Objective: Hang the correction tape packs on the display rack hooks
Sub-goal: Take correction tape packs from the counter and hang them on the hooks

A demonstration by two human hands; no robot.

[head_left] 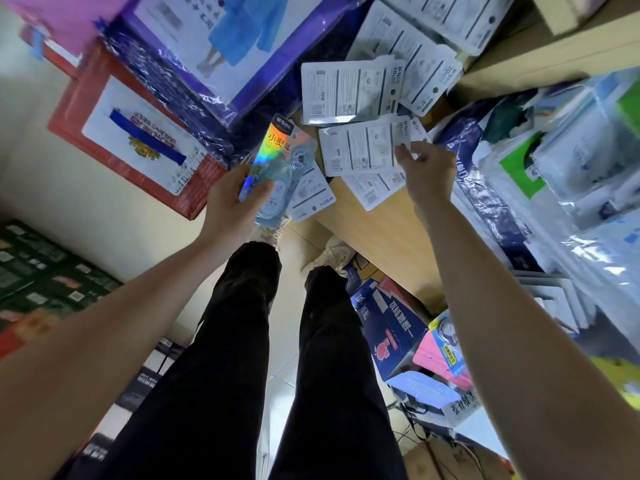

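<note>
My left hand [232, 199] grips a small stack of correction tape packs [277, 161], the top one face up with a shiny holographic card. My right hand [427, 168] reaches over the wooden shelf [388, 230] and pinches the corner of a white pack [360, 150] that lies back side up. Several more packs [346, 91] lie scattered back side up on the shelf beyond it. No display hook is visible in the head view.
Large red [114, 129] and purple [221, 57] packaged goods lie at the upper left. Bagged stationery [561, 161] crowds the right side. Blue boxes [391, 323] stand on the floor beside my legs and shoes [332, 251]. A dark box [41, 271] is at the left.
</note>
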